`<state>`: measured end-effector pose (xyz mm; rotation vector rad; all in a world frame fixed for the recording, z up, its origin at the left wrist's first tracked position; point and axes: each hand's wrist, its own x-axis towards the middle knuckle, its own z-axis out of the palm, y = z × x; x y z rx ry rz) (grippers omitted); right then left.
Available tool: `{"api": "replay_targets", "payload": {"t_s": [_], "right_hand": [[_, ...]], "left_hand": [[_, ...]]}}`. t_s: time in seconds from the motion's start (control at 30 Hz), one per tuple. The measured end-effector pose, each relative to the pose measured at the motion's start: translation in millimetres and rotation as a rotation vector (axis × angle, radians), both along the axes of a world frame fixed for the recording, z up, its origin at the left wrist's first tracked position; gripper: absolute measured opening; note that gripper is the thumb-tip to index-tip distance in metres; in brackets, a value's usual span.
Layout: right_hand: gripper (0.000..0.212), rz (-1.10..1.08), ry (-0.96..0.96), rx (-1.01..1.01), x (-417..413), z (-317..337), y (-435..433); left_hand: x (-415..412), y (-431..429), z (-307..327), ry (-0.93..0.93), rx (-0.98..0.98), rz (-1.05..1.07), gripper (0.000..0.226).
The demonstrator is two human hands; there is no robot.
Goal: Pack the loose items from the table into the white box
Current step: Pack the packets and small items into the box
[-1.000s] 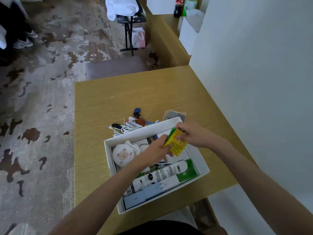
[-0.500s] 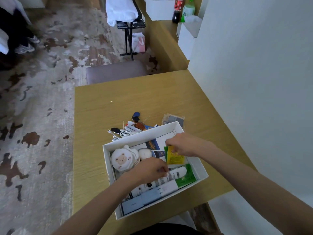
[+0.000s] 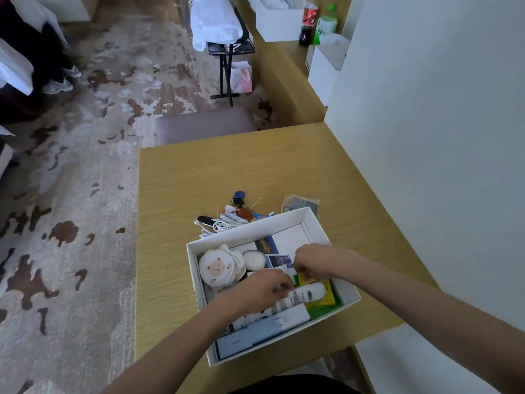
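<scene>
Box (image 3: 250, 232), white, lidless, at near edge of table (image 3: 227, 172). Inside: sheep-face pouch (image 3: 218, 269) at left, blue carton (image 3: 250, 335) along near wall, white tube (image 3: 308, 294) lying over yellow packet (image 3: 329, 296) at right. Fingers of left hand (image 3: 261, 291) curl round tube; right hand (image 3: 315, 260) pinches packet's top edge. Loose on table just behind box: white cable (image 3: 224, 224), keys (image 3: 239, 197), clear sachet (image 3: 298, 202).

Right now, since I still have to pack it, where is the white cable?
In the head view, the white cable lies coiled on the table just beyond the far-left wall of the white box, beside the key fobs.
</scene>
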<state>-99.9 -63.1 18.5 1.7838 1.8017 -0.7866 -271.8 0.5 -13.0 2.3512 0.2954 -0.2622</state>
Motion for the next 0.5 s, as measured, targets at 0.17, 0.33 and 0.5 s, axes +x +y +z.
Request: {"api": "replay_targets", "payload": {"t_s": [0.17,0.33,0.5], "right_hand": [[0.019,0.007,0.058,0.064,5,2,-3],[0.024,0.131,-0.012,0.107,1,4,-9],[0.035,0.249,-0.090,0.050,-2,5,-11]], "left_hand": [[0,1,0,0.011,-0.010,0.014,0.022],[0,4,1,0.052,0.008,0.074,0.019],[-1,5,1,0.060,0.135,0.038,0.019]]}}
